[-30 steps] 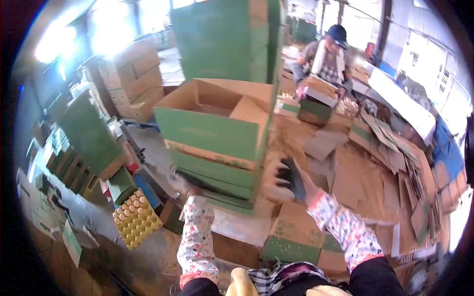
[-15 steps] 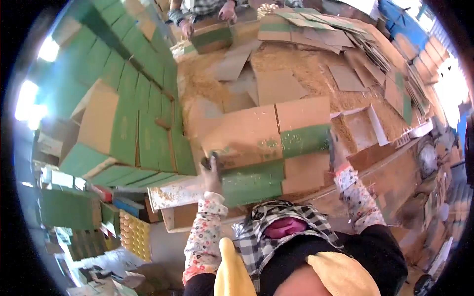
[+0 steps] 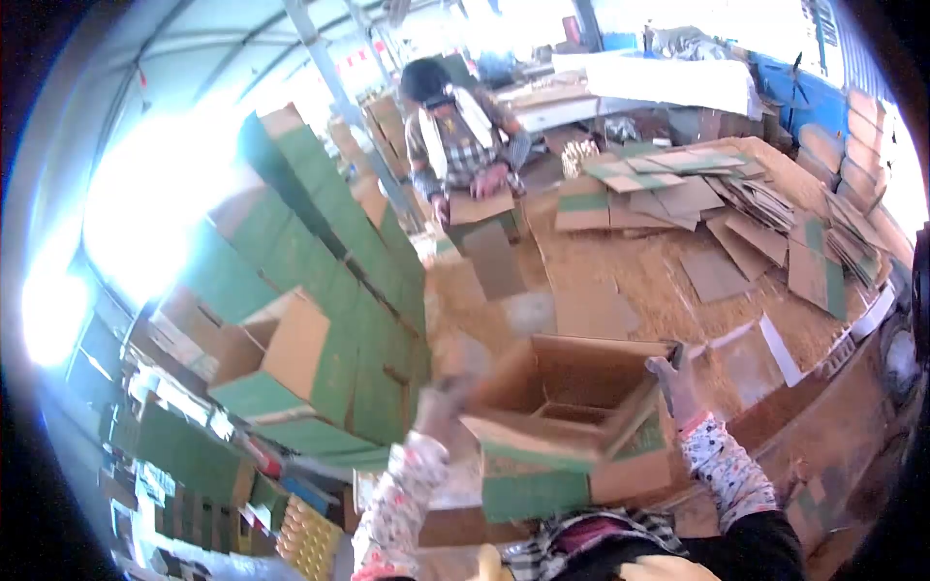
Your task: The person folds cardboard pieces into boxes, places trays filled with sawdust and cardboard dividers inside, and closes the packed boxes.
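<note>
An open-topped cardboard box with a green band stands tilted in front of me, and its hollow inside faces up. At its right upper corner, my right hand is closed on the rim, thumb against the cardboard. My left hand is at the box's left corner, smeared by motion, so its grip does not show clearly. Below the box lies a green and brown cardboard piece, close to my body.
A tall stack of green boxes rises at left, with an open box at its front. Flattened cartons lie on the sawdust-covered surface. Across it, another person handles a box. Yellow egg trays are low at left.
The carton, flat-sided toward me before, now shows its open inside. My left hand has shifted at its left side. The view has tilted up, bringing the other person's upper body into sight.
</note>
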Motion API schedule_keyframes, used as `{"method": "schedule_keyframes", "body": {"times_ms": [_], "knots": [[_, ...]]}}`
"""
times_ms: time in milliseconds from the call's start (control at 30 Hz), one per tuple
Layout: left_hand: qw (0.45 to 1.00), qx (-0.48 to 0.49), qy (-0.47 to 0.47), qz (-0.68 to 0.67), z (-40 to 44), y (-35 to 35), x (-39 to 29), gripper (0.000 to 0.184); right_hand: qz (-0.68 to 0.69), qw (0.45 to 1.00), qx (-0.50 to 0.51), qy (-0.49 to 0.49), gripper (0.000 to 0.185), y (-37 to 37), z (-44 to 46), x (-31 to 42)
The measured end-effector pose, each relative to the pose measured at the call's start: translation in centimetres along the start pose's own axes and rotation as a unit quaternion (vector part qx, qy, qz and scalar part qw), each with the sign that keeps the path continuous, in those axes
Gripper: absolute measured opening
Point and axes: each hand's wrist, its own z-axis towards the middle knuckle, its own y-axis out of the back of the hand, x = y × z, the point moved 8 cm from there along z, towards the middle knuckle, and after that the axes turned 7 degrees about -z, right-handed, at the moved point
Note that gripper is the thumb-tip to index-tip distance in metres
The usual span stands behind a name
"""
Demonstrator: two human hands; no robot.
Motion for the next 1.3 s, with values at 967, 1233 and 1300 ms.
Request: {"method": "schedule_keyframes", "body": {"times_ms": [967,1233,1300], "knots": [[0.937,0.166,0.213,-0.223,-1.0,-5.0,18.7,0.048,-0.518,0.826,0.218,-0.039,0.089,-1.4,-3.1,-8.4],[0.996,-0.014,-0.085,-0.023,-1.4,-4.3,15.5,0.078,-0.692,0.627,0.054,0.355,0.088,-6.8,2.9,1.6],[0.949,-0.092,-0.229,0.198,-2.3,-3.1,13.8,0.078,-0.660,0.636,0.169,0.363,0.083,-9.1,-1.7,1.7]]}}
